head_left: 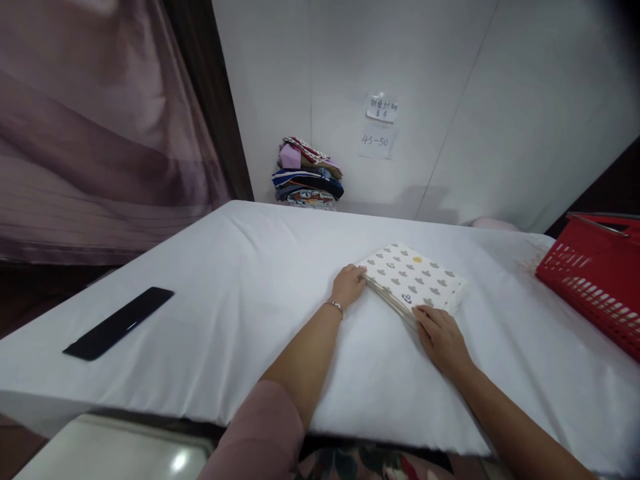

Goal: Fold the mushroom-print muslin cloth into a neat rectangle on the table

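Note:
A folded white cloth (407, 275) with grey cloud-like shapes and a few small coloured figures lies flat on the white-covered table. Several layers show along its near edge. My left hand (349, 283) grips its left corner, fingers on top and the thumb side at the layered edge. At the near right corner, my right hand (440, 335) closes on the same cloth, with its fingertips on the top layer. Both thumbs are mostly hidden from this view.
A black flat board or tray (120, 325) lies at the table's left. On the right stands a red plastic basket (595, 277). Beyond the far edge, a stack of folded fabrics (309, 175) rests against the wall under paper signs (379, 127). A pink curtain (100, 133) hangs at left.

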`<state>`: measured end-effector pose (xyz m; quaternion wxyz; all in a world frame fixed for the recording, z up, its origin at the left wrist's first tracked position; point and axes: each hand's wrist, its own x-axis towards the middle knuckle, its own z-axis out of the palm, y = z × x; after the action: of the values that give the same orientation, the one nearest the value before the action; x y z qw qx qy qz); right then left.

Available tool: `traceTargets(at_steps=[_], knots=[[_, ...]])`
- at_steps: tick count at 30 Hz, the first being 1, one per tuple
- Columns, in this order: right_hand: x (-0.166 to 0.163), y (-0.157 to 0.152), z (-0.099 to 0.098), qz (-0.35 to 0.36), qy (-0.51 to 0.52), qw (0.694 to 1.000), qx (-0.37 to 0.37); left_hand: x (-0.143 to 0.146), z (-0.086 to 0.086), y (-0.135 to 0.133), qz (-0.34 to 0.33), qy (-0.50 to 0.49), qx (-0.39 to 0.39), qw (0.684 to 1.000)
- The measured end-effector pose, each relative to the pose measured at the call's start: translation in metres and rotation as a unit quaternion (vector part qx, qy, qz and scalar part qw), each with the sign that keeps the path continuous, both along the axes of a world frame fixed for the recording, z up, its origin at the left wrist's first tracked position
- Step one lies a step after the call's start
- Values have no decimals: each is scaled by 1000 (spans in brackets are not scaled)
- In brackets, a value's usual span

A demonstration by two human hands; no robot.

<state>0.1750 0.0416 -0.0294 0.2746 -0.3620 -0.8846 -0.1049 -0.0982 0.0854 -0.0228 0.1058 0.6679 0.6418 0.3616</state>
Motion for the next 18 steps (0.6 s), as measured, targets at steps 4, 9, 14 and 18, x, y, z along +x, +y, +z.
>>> traceTargets(at_steps=[4, 9, 14, 18], knots=[[0, -1, 0, 0, 0, 1000, -7, -8, -2, 2, 51, -19, -5, 998], [0, -1, 1, -1, 8, 1000, -8, -10, -6, 8, 37, -14, 8, 999], [0, -2, 0, -25, -11, 1000, 14, -13, -7, 16, 29, 12, -22, 999], [-2, -1, -3, -22, -52, 998, -3, -15, -7, 23, 24, 9, -20, 999]])
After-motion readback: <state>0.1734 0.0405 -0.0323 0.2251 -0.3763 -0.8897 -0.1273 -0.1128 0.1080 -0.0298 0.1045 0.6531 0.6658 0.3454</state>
